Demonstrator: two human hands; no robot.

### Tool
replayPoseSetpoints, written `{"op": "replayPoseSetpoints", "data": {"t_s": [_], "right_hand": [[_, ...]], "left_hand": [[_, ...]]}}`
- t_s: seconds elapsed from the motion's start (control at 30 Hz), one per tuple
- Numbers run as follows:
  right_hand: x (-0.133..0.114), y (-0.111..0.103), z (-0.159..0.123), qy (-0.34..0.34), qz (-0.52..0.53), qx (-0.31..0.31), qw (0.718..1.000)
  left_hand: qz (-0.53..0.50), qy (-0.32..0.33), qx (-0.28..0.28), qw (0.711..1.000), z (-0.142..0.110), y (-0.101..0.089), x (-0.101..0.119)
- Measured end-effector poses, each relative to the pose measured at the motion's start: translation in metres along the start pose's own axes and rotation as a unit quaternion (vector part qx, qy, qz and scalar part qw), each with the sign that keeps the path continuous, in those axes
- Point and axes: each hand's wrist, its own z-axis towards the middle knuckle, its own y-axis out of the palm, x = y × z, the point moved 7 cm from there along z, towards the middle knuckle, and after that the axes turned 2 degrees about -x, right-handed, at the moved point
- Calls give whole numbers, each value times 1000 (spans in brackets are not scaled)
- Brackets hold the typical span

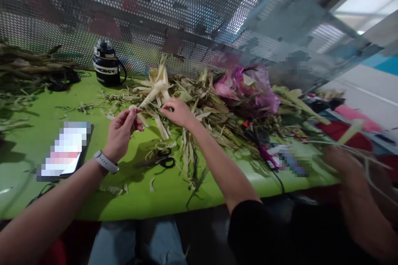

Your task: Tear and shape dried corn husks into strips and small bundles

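Note:
My left hand [124, 126], with a pale watch band on its wrist, is closed in a pinch on a small pale strip of corn husk [133, 108]. To its right, my right hand [178, 112] reaches over the husks with thumb and fingers curled together; whatever lies between its fingertips is too small to make out. Just beyond both hands is a pale bundle of folded corn husk [160, 85] with arms sticking out. Black-handled scissors [164, 159] lie on the green table [124, 209] nearer to me, below my hands.
Dry husks [214, 120] are heaped behind and right of my hands, beside a pink plastic bag [248, 89]. A dark bottle [106, 64] stands at the back left; a phone [65, 149] lies at left. At right are a magenta-handled tool [269, 157] and another person's blurred hand [345, 161].

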Motion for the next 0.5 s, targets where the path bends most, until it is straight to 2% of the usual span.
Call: {"op": "replayPoseSetpoints", "data": {"t_s": [0.07,0.17,0.37,0.43,0.5], "right_hand": [[-6,10,6,0,-57,-15,998],[-6,17,10,9,-132,12,991],[1,6,12,44,-105,73,991],[-6,6,9,21,-93,75,993],[-17,14,5,-30,-90,57,994]], "left_hand": [[-3,0,-2,1000,1,-1,-1],[-11,3,-2,1000,2,-2,-1],[-20,7,15,1000,6,-7,-2],[-21,9,16,1000,7,-8,-2],[-23,9,12,1000,7,-8,-2]]}}
